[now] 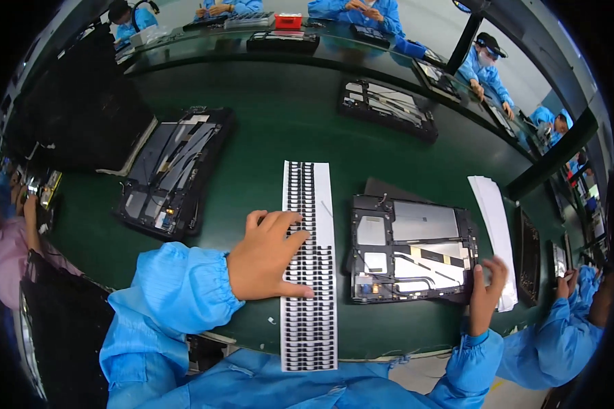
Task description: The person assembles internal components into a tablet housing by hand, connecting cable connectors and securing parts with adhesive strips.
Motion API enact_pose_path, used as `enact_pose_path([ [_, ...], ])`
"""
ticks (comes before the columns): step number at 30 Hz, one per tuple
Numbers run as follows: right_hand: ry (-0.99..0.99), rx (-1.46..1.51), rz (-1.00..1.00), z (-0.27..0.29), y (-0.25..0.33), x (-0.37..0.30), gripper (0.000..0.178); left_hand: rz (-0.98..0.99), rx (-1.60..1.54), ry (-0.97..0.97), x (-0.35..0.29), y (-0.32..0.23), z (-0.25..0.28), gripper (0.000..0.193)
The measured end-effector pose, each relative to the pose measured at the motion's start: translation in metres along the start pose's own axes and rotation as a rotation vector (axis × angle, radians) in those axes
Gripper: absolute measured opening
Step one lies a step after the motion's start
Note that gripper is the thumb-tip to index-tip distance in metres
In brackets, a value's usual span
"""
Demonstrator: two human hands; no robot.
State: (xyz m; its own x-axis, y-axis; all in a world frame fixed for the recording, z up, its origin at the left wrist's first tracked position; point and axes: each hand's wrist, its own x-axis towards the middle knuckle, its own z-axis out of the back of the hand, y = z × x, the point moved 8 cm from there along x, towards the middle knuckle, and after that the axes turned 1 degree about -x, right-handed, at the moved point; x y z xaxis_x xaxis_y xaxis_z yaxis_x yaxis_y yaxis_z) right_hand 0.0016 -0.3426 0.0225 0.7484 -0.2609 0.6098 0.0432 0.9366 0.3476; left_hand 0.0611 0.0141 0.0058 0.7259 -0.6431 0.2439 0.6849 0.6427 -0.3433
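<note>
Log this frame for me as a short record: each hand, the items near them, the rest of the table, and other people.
Left hand: left hand, fingers spread over the white sheet with rows of small black pieces
Right hand: right hand, at the right edge of the opened device; any held item unclear
Beside device: white paper strips, to its right
Elsewhere on table: left-side device; far device
Others: several people, mostly in blue

No legible text, no readable labels, signs or numbers
</note>
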Motion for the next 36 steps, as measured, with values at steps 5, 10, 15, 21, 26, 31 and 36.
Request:
enact_pose_path([
  [5,0.267,0.317,0.261,-0.006,0.150,0.007,0.016,-0.167,-0.125,-0.076,0.023,0.002,-0.001,0.048],
  [10,0.388,0.269,0.639,-0.073,0.254,-0.020,0.008,-0.198,-0.116,-0.063,0.024,0.004,-0.010,0.047],
  [15,0.398,0.193,0.639,-0.091,0.259,-0.021,0.010,-0.193,-0.104,-0.132,0.022,0.004,-0.007,0.046],
  [21,0.420,0.276,0.504,-0.102,0.248,-0.013,0.009,-0.204,-0.062,-0.139,0.024,0.003,-0.009,0.047],
  [26,0.378,0.395,0.453,-0.077,0.235,-0.002,0.005,-0.214,-0.068,-0.119,0.026,0.000,-0.009,0.049],
  [31,0.890,0.823,0.346,-0.015,0.195,-0.021,0.007,-0.158,-0.191,-0.197,0.054,0.004,0.016,0.049],
  [36,1.327,1.132,0.150,-0.038,0.191,-0.077,0.002,-0.204,-0.068,-0.144,0.152,-0.005,-0.006,0.047],
])
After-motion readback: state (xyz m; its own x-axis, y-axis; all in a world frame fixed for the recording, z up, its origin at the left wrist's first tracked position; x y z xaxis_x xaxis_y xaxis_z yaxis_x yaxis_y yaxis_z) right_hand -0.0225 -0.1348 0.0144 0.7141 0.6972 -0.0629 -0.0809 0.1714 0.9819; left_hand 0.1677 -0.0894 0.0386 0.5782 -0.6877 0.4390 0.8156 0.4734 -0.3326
